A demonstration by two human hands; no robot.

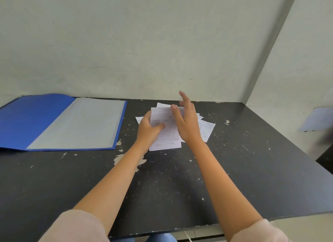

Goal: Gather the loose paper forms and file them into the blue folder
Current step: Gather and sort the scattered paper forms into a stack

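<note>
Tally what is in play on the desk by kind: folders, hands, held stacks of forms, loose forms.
Blue folder: 1
Hands: 2 (left hand, right hand)
Held stack of forms: 1
Loose forms on the desk: overlapping, cannot count
Total counted: 4

The light is soft and even, bright enough, with no hard glare. Under my left grip and right grip my forearms throw only faint, wide shadows on the dark bench. The raised fingers of my right grip are smeared. Print on the paper forms pinched in my left grip is soft, only the heading readable. Far right of my right grip, a pale shape is badly blurred. The wide lens bends the bench edges.
</note>
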